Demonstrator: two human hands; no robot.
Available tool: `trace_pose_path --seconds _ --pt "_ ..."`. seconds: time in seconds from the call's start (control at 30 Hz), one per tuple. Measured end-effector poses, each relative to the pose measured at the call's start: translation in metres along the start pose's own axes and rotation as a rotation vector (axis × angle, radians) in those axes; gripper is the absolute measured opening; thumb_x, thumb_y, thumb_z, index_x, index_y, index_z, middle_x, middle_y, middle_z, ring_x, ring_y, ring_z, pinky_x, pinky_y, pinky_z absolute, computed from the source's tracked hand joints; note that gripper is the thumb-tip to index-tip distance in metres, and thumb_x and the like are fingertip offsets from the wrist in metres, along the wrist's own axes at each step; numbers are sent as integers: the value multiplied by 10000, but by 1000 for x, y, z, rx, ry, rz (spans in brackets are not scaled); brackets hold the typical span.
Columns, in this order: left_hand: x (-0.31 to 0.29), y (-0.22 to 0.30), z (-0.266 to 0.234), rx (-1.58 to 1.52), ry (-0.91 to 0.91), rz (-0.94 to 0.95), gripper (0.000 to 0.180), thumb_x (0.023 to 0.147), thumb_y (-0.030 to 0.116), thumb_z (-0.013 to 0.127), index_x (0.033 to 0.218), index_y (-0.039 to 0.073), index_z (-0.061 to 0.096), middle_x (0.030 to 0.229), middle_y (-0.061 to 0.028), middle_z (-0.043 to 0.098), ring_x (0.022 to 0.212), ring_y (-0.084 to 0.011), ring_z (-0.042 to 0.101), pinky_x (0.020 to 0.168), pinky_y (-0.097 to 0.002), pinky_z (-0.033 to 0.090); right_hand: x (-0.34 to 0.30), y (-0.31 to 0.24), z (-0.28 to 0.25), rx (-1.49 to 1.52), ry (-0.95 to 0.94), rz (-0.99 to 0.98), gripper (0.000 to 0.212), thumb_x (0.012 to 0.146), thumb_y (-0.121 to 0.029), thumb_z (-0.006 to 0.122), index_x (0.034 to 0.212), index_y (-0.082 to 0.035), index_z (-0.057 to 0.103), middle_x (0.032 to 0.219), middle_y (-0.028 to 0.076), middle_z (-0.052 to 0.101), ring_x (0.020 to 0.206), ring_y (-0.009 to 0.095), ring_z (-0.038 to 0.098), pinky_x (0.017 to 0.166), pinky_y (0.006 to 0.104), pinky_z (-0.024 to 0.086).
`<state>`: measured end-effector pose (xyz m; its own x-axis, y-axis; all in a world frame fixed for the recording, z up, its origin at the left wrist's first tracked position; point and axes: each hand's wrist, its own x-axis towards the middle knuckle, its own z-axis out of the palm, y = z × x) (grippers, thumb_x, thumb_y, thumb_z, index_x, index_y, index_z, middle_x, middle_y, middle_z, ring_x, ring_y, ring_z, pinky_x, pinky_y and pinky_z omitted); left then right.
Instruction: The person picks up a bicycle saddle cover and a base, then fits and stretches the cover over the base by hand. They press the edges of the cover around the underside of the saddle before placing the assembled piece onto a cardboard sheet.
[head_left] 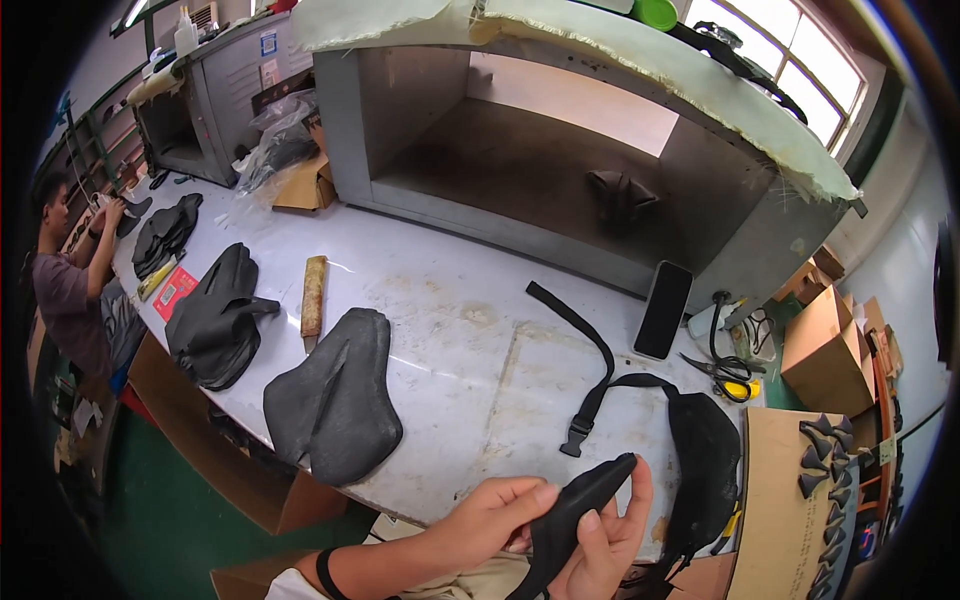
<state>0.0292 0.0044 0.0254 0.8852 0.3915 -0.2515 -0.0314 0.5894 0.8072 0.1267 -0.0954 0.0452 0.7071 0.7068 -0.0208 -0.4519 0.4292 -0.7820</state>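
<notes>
At the near table edge, I hold a black saddle-shaped cover (575, 502) between both hands. My left hand (490, 515) pinches its left side, thumb on top and fingers folded beneath. On the other side, my right hand (605, 545) grips the cover, with a fingertip at its narrow upper tip and the thumb against its near face. The lower end of the cover runs down between my hands out of sight. To the left lies a pile of larger grey-black saddle-shaped covers (338, 405), with another dark pile (222, 320) beyond it.
A metal box oven (450, 205) with a dark piece (620, 195) inside stands at the back. A wooden-handled knife (314, 300), phone (663, 310), scissors (725, 375) and black waist bag (700, 460) lie on the table. Another person (75, 270) works at far left.
</notes>
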Motion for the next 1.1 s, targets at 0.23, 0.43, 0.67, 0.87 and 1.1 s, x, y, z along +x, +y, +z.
trace_pose_path --seconds 0.23,0.43,0.67,0.87,1.1 --pt "3 0 5 196 59 186 291 985 290 496 911 16 560 667 6 502 574 -80 444 519 -232 365 5 -5 -1 23 56 41 661 904 40 544 1457 -89 207 1223 157 555 1048 202 586 904 315 478" --pt "5 -15 15 406 77 350 413 801 233 774 1065 43 519 882 -3 514 698 -63 466 618 -234 415 18 -9 2 40 84 123 598 931 8 523 1448 -64 232 1217 158 546 1041 207 592 921 313 473" --pt "6 -1 3 532 95 325 260 878 195 688 1022 30 549 773 -5 576 685 -65 512 597 -227 422 12 2 -1 213 132 199 555 944 -8 509 1437 -44 257 1221 155 539 1040 216 592 916 323 479" --pt "-5 -9 -11 383 216 461 211 963 219 544 1077 42 527 783 -33 589 619 -86 505 565 -221 412 19 -12 -21 619 22 357 568 945 -492 400 1324 -69 391 875 106 524 718 217 491 667 377 402" --pt "-5 -36 -22 -229 109 -193 340 1012 320 390 1094 17 521 763 -60 564 620 -107 487 553 -222 387 37 -11 -49 959 -457 370 738 865 -752 321 1162 -86 435 609 13 341 484 137 316 517 320 263"
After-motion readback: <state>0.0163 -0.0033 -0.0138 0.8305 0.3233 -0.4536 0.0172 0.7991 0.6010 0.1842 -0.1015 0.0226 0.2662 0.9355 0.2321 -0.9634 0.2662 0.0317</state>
